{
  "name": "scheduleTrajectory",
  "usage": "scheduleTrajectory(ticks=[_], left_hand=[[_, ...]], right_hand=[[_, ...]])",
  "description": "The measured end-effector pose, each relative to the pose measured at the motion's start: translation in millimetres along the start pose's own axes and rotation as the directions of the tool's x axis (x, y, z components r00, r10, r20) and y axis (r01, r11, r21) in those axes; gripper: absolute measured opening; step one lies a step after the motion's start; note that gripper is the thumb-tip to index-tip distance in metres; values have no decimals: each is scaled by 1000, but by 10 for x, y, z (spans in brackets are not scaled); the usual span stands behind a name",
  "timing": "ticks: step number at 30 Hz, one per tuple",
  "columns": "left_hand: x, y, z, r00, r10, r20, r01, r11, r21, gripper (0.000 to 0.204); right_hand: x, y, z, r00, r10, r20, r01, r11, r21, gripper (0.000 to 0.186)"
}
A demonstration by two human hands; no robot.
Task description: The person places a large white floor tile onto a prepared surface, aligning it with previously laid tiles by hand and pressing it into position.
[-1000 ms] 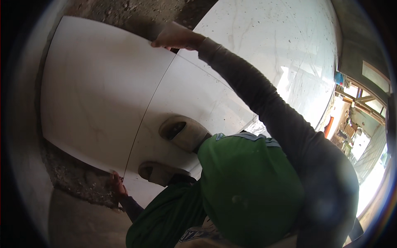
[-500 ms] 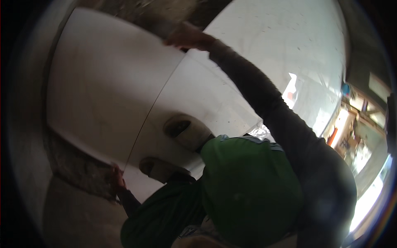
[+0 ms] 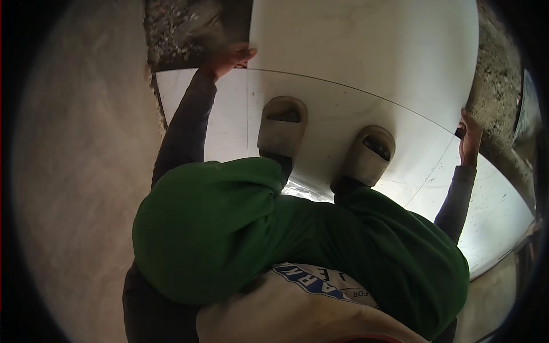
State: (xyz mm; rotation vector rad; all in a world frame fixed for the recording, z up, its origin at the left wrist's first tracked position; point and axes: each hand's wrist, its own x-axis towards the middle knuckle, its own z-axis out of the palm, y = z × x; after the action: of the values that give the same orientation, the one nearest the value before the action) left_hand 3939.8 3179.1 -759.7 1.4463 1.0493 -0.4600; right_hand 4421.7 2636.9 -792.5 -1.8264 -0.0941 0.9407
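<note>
A large glossy white tile (image 3: pixel 366 46) lies ahead of me, its near edge meeting the white tiled floor (image 3: pixel 320 148) along a thin dark line. My left hand (image 3: pixel 229 60) is at the tile's near left corner, fingers bent around its side edge and partly hidden. At the opposite near corner, my right hand (image 3: pixel 470 140) grips the right edge, with its fingertips partly out of sight. Both arms are spread wide. Between them are my sandalled feet, the left sandal (image 3: pixel 280 131) and the right sandal (image 3: pixel 369 157), standing just behind the joint.
Rough, gravelly ground (image 3: pixel 177 34) borders the tile on the left, with more rubble (image 3: pixel 497 63) on the right. A grey, plain surface (image 3: pixel 80 171) runs along the far left. My knees in green trousers (image 3: pixel 211 223) fill the lower middle.
My view has swung round, so the joint now runs across in front of me instead of slanting. Both hands are still at the joint's two ends.
</note>
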Motion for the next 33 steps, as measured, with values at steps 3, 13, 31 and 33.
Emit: scheduleTrajectory(ticks=[3, 13, 31, 33], left_hand=[[-28, 16, -62, 999, 19, 40, -21, 999, 46, 61], [54, -170, -82, 974, 204, 103, -195, 977, -88, 46], [18, -222, -34, 955, 296, -4, -297, 955, -16, 43], [53, -240, -37, 955, 297, -2, -297, 955, 8, 42]], right_hand=[[-65, -96, 179, 993, 33, -110, -37, 999, -36, 19], [-93, -233, 359, 938, 174, -299, -251, 938, -241, 26], [-56, -214, 355, 930, 155, -334, -228, 955, -190, 25], [-54, -207, 344, 933, 163, -320, -225, 960, -167, 24]])
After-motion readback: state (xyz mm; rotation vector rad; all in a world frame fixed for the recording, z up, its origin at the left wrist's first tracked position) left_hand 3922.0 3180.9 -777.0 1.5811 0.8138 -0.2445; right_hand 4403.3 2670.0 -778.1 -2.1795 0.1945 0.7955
